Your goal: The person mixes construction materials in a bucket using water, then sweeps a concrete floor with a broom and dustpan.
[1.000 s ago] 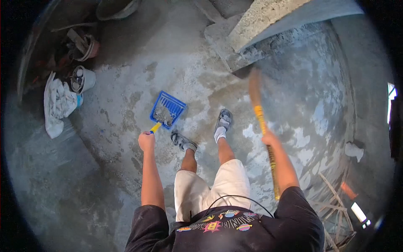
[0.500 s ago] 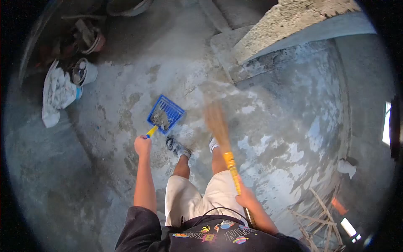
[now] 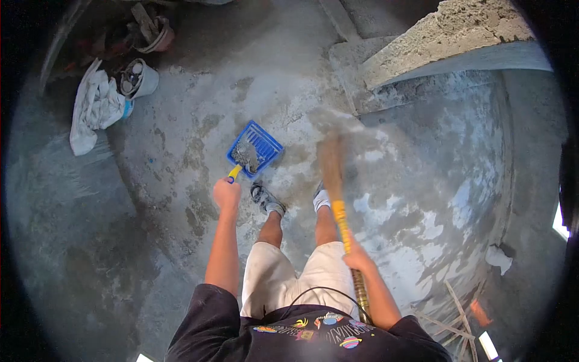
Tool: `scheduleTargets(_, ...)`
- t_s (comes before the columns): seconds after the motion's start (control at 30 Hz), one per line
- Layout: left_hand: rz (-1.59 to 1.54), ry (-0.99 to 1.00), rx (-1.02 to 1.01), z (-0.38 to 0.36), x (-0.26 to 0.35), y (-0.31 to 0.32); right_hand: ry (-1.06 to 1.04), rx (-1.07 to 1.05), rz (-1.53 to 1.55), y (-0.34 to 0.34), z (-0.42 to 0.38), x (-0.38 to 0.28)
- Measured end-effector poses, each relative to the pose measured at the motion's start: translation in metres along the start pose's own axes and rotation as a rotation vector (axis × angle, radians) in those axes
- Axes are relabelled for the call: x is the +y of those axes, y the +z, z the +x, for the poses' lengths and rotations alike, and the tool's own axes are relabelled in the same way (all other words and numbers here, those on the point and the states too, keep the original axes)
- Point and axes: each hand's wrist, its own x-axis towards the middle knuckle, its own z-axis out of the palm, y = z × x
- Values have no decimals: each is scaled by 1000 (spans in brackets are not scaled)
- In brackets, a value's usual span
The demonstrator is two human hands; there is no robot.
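Note:
My left hand (image 3: 227,193) is closed round the yellow handle of a blue dustpan (image 3: 265,142). Grey dust and debris (image 3: 245,154) lie heaped in the pan, which rests on the concrete floor in front of my left foot. In my right hand (image 3: 359,258) is a broom (image 3: 339,211), gripped by its patterned yellow and brown handle. Its tan bristles (image 3: 331,160) are smeared by motion, just ahead of my right foot and to the right of the pan.
A white sack (image 3: 93,108) and a white bucket (image 3: 140,78) stand at the upper left. Upper right, a rough concrete slab (image 3: 446,42) juts over the floor. Wooden sticks (image 3: 461,320) and a white scrap (image 3: 498,259) lie at lower right.
The whole view has shifted, with floor items appearing farther right. The broom has swung more upright, its bristles still blurred. The dustpan stays in my left hand with debris in it.

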Motion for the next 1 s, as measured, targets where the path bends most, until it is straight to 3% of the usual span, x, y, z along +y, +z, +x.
scheduleTargets(0.1, -19, -54, -64, 6, -4, -7, 1, -78, 20, 12, -16, -55)
scheduleTargets(0.17, -52, -58, -93, 15, -17, -5, -22, -260, 17, 9, -21, -79)
scheduleTargets(0.33, -68, -54, -92, 12, -25, -16, -183, -144, -142, -24, -34, -111)
scheduleTargets(0.4, -83, -58, -79, 11, -30, -18, 60, -117, -106, -55, -29, -127)
scheduleTargets(0.53, -104, -64, -82, 2, -31, -25, 64, 133, -188, -91, 24, -104)
scheduleTargets(0.7, -86, -79, -81, 1, -36, -21, 97, 205, -227, -103, 100, -80)
scheduleTargets(0.9, -115, -74, -87, -1, -31, -17, 5, -169, -191, -28, 47, -91)
scheduleTargets(1.0, -92, -69, -71, 3, -30, -15, -51, -200, -101, -23, 2, -101)
